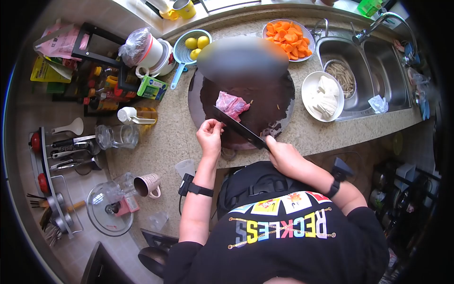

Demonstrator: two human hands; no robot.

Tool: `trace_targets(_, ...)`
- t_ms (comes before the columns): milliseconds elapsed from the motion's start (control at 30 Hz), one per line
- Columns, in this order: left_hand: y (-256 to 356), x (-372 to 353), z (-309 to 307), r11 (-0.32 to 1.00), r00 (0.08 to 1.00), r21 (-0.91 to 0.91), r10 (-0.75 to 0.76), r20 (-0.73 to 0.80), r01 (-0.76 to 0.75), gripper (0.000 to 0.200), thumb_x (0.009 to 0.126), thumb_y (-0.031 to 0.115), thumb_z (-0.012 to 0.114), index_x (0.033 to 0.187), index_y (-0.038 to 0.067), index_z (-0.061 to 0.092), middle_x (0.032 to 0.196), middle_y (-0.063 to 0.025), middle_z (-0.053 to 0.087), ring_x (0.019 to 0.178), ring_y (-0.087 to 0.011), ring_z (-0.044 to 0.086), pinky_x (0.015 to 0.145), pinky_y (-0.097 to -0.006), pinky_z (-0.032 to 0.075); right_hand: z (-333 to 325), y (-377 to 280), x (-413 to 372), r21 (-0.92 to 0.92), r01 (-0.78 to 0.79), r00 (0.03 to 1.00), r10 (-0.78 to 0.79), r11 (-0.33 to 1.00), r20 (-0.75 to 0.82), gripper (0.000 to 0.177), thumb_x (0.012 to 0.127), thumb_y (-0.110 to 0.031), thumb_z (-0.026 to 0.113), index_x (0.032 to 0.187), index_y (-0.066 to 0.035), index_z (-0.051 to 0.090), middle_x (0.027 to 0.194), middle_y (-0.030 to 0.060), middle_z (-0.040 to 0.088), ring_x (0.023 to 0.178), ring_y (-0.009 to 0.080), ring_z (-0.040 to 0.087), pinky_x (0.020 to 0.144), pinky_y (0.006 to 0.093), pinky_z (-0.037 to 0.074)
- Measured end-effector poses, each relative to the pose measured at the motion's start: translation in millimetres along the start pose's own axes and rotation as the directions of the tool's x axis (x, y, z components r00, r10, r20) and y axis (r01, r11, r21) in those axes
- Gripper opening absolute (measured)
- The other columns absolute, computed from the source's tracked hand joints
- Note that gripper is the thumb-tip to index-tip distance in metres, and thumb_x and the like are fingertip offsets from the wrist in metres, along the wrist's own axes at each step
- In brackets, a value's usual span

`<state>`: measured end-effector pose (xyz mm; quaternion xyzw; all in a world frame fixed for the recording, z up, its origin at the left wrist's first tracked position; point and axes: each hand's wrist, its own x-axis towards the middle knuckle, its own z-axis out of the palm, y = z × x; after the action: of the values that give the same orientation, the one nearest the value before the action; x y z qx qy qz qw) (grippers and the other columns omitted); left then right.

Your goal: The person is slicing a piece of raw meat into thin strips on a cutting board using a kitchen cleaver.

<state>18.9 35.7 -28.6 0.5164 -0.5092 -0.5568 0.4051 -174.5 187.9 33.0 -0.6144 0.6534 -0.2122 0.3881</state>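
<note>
A piece of raw meat (231, 104), pink with whitish membrane, lies on the dark round cutting board (272, 102). My right hand (283, 155) is closed around the handle of a kitchen knife (242, 128) with a dark blade. The blade slants up and left, its far end at the near edge of the meat. My left hand (209, 136) is beside that end, over the board's near left edge. Its thumb and fingers are pinched together, and what is between them, if anything, is too small to tell.
Around the board are a blue colander (182, 49) with yellow-green fruit, a plate of cut carrots (289, 40) and a white bowl (314, 102) with pale food. A double sink (392, 71) is at right. A mug (147, 184) and a glass lid (100, 220) are at left.
</note>
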Motion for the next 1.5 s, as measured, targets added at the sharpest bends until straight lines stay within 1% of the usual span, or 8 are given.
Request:
trace_targets(200, -9, -14, -7, 0.999, 1.0, -0.037, -0.021, -0.008, 0.021, 0.004, 0.088, 0.003, 0.063, 0.084, 0.001, 0.061, 0.074, -0.0004, 0.062, 0.061, -0.0055, 0.056, 0.055, -0.0188, 0.044, 10, -1, 34, -0.088, 0.075, 0.99, -0.085, 0.993, -0.116, 0.021, 0.085, -0.006, 0.051, 0.099, -0.003, 0.036, 0.07, 0.0236, 0.058, 0.069, 0.0449, 0.06, 0.06, 0.0538, 0.047)
trace_targets(433, -13, -14, -2, 0.991, 0.995, -0.095, -0.098, -0.033, 0.094, 0.005, 0.088, 0.006, 0.064, 0.086, 0.002, 0.061, 0.075, -0.0009, 0.063, 0.06, -0.0062, 0.056, 0.054, -0.0194, 0.043, 2, 14, 17, -0.052, 0.103, 0.978, -0.111, 0.993, -0.18, 0.023, 0.085, -0.007, 0.054, 0.101, -0.005, 0.036, 0.072, 0.0209, 0.057, 0.069, 0.0441, 0.058, 0.06, 0.0522, 0.046)
trace_targets(733, -10, -13, -8, 0.987, 0.992, -0.098, -0.126, 0.0, 0.126, 0.005, 0.089, 0.007, 0.064, 0.087, 0.005, 0.061, 0.076, -0.0003, 0.062, 0.061, -0.0064, 0.056, 0.054, -0.0193, 0.044, -4, 16, -9, -0.089, 0.108, 0.992, -0.114, 0.99, -0.062, 0.025, 0.085, -0.007, 0.054, 0.104, -0.006, 0.038, 0.071, 0.0202, 0.057, 0.067, 0.0436, 0.058, 0.058, 0.0522, 0.046)
trace_targets(1000, -15, -18, -6, 0.964, 0.969, -0.124, -0.221, 0.111, 0.234, 0.003, 0.087, 0.005, 0.064, 0.087, 0.006, 0.061, 0.076, -0.0017, 0.063, 0.062, -0.0069, 0.056, 0.055, -0.0191, 0.044, 16, -15, 40, -0.277, 0.085, 0.984, -0.124, 0.957, -0.125, 0.025, 0.082, -0.001, 0.053, 0.102, -0.006, 0.039, 0.075, 0.0186, 0.059, 0.069, 0.0405, 0.064, 0.057, 0.0465, 0.053)
trace_targets(1067, -14, -15, -9, 0.958, 0.981, -0.212, -0.19, 0.031, 0.193, 0.004, 0.086, 0.003, 0.064, 0.086, 0.004, 0.06, 0.074, -0.0019, 0.062, 0.06, -0.0078, 0.056, 0.054, -0.0209, 0.044, 15, -15, 37, -0.305, 0.074, 0.987, -0.113, 0.949, -0.111, 0.027, 0.081, 0.0, 0.052, 0.104, -0.007, 0.04, 0.078, 0.0184, 0.06, 0.071, 0.0404, 0.064, 0.059, 0.0462, 0.053)
trace_targets(1233, -16, -13, -9, 0.931, 0.969, -0.272, -0.247, 0.023, 0.244, 0.003, 0.086, 0.003, 0.063, 0.085, 0.005, 0.06, 0.074, -0.0018, 0.063, 0.061, -0.0073, 0.056, 0.055, -0.0202, 0.043, -2, -3, -3, -0.316, -0.002, 1.0, -0.002, 0.949, -0.014, 0.035, 0.077, 0.001, 0.053, 0.109, -0.007, 0.041, 0.081, 0.0192, 0.06, 0.073, 0.0402, 0.065, 0.062, 0.0485, 0.053)
trace_targets(1300, -21, -18, -11, 0.943, 0.973, -0.247, -0.202, 0.109, 0.223, 0.003, 0.088, 0.005, 0.063, 0.087, 0.006, 0.06, 0.076, -0.0013, 0.062, 0.061, -0.0069, 0.056, 0.055, -0.019, 0.044, -1, -10, 0, -0.311, 0.028, 0.997, -0.047, 0.95, -0.053, 0.034, 0.077, 0.001, 0.053, 0.108, -0.006, 0.041, 0.081, 0.0191, 0.06, 0.073, 0.0399, 0.065, 0.062, 0.0476, 0.053)
trace_targets(1500, -13, -15, -20, 0.975, 0.982, -0.132, -0.168, 0.081, 0.178, 0.004, 0.088, 0.007, 0.064, 0.086, 0.005, 0.061, 0.075, -0.0003, 0.062, 0.06, -0.0068, 0.056, 0.054, -0.0189, 0.043, 14, -8, 46, -0.314, 0.052, 0.982, -0.105, 0.948, -0.155, 0.026, 0.08, -0.003, 0.055, 0.101, -0.005, 0.04, 0.077, 0.0184, 0.06, 0.072, 0.0405, 0.064, 0.061, 0.0473, 0.053)
